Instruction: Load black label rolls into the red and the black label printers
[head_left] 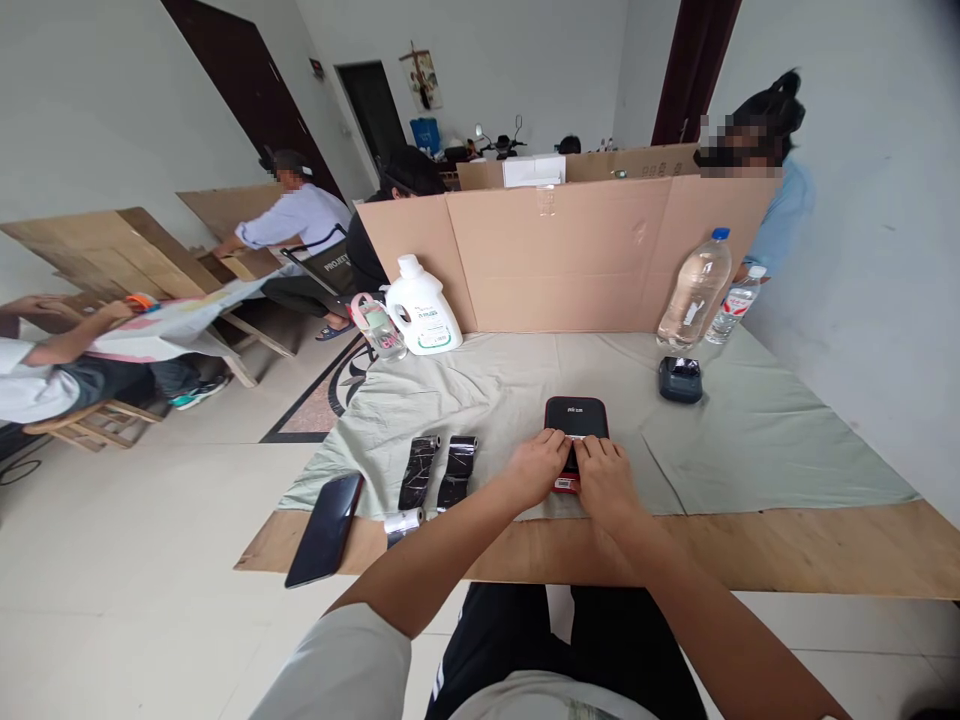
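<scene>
A flat black portable printer [576,412] with a red edge and white lettering lies on the cloth in front of me. My left hand [541,464] rests on its left side, fingers bent and pressed together near the middle. From the other side my right hand [601,470] bears on it the same way, fingertips close to the left ones. A small white strip shows by the fingertips; anything pinched there is too small to tell. Left of the printer are two rolls of black patterned labels [418,472] [457,472], partly unrolled, and a white roll [403,522].
A black phone [324,530] overhangs the table's front-left edge. A white jug [424,312] and a pink-lidded cup [379,328] stand back left. Back right are two water bottles [694,292] [736,308] and a small black device [680,380]. A cardboard screen [562,260] borders the back; people sit beyond.
</scene>
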